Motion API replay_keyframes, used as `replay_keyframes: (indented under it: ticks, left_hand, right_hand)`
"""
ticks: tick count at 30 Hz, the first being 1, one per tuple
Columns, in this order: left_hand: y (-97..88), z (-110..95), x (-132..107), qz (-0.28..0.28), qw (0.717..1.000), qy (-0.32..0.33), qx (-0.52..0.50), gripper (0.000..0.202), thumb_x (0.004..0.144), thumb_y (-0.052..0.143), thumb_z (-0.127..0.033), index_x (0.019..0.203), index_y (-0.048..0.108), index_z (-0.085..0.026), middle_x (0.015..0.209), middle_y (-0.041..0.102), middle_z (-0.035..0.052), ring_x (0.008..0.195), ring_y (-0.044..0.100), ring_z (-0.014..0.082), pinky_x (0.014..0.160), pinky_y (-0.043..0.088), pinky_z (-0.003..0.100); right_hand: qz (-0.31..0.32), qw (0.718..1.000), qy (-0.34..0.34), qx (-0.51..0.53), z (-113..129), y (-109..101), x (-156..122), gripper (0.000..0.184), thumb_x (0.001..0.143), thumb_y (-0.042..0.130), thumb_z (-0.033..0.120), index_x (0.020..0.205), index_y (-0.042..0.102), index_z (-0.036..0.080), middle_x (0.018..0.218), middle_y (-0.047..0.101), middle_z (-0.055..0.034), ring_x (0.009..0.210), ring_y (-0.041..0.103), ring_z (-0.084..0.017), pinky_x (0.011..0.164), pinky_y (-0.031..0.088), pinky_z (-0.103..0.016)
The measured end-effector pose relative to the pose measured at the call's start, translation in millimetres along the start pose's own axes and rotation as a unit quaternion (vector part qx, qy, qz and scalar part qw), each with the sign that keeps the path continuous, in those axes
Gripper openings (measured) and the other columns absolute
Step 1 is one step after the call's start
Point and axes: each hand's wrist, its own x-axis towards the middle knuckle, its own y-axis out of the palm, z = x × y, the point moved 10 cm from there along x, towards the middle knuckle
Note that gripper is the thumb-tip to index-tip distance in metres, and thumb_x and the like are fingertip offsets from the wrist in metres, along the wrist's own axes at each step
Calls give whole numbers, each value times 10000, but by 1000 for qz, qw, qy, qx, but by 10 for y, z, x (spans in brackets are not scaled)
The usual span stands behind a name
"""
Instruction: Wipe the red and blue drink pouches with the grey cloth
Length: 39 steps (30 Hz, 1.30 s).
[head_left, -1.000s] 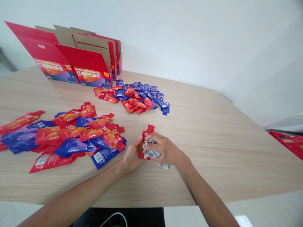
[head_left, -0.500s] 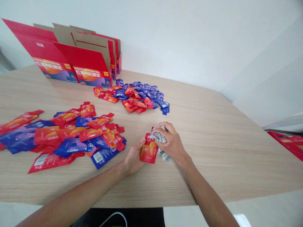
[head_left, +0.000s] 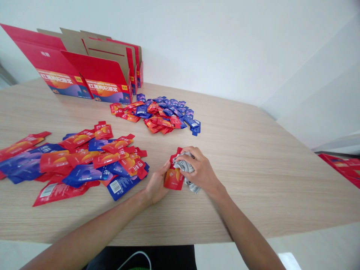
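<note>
In front of me, my left hand [head_left: 158,184] grips a red pouch [head_left: 173,180] with an orange picture by its left edge, thumb on the front. My right hand [head_left: 201,169] is closed on a crumpled grey-and-white striped cloth [head_left: 184,166], which presses against the pouch's upper right part. The cloth and right fingers cover some of the pouch's front. Left of my hands lies a loose pile of larger red and blue pouches [head_left: 81,157]. Farther back is a heap of red and blue pouches [head_left: 163,114].
Open red cardboard boxes [head_left: 105,77] stand along the back left of the wooden table [head_left: 253,165], near the white wall. Something red [head_left: 341,167] shows beyond the table's right edge. A white cable [head_left: 137,255] loops below the front edge.
The cloth has shifted slightly left and down across the pouch's front, and the pouch has moved a little up and left. Both hands keep their hold.
</note>
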Motion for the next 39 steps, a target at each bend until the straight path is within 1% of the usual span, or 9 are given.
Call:
replay_keyframes:
  ticks: [4,7,14,17,21,28,31,35,39]
  left_hand:
    - [0,46,-2,14,1000,0,25,258,1028,494,-244,1079,720,-131,1091,740,96,921,682,169,893,529,277]
    - [-26,59,-4,8,1000,-5,29,262,1028,494,-259,1078,722,-141,1090,743,91,924,685,172,898,534,281]
    - [-100,29,13,-12,1000,-25,10,253,1015,523,-287,900,693,-139,799,700,52,667,646,153,677,531,269]
    - [-141,20,27,-16,999,-27,16,277,1012,528,-309,832,657,-143,722,648,29,571,594,135,590,501,256]
    - [-114,-12,30,-17,1000,-18,16,252,1015,520,-285,902,686,-134,751,668,36,618,615,147,610,510,259]
    - [-68,-18,-7,-46,998,-11,31,270,1034,474,-250,1029,715,-128,1036,755,107,835,713,167,816,574,275]
    - [-98,-47,-49,-66,996,-4,63,179,987,579,-231,1094,705,-161,1068,765,84,831,726,158,796,589,266]
    - [-93,-389,-144,-90,982,84,141,310,858,729,-146,1158,679,-209,1035,777,36,788,725,139,747,594,236]
    - [-21,-1123,-303,-136,941,218,220,337,787,801,-197,1095,665,-212,908,771,8,755,727,155,742,604,257]
  right_hand:
    - [-74,995,68,-17,-173,-177,-25,285,808,714,90,1043,701,252,1154,617,-83,1053,618,-266,913,567,-419]
    - [-76,994,74,-19,-203,-189,-32,281,815,711,103,1045,699,265,1152,616,-80,1061,619,-266,921,567,-420]
    - [103,991,-74,34,145,195,-48,253,806,782,168,1032,709,257,1170,642,-68,1069,622,-239,938,560,-386]
    - [142,983,-105,56,251,279,-83,236,816,803,213,1033,715,246,1165,642,-68,1091,621,-233,956,553,-374]
    - [96,993,-56,34,128,193,-39,248,818,772,172,1047,719,252,1169,640,-74,1079,620,-244,940,558,-392]
    - [-52,995,81,-19,-283,-140,-26,266,812,691,110,1039,705,247,1151,610,-85,1058,619,-268,937,555,-422]
    - [-98,989,107,-21,-352,-253,-49,257,811,652,109,1027,701,241,1118,601,-79,1030,625,-261,926,549,-418]
    - [-149,980,133,-11,-423,-365,-85,257,796,608,109,997,699,241,1089,596,-71,1039,624,-255,912,540,-400]
    - [-168,975,146,-2,-503,-387,-107,243,793,603,134,986,696,249,1092,594,-70,1065,619,-252,923,537,-391]
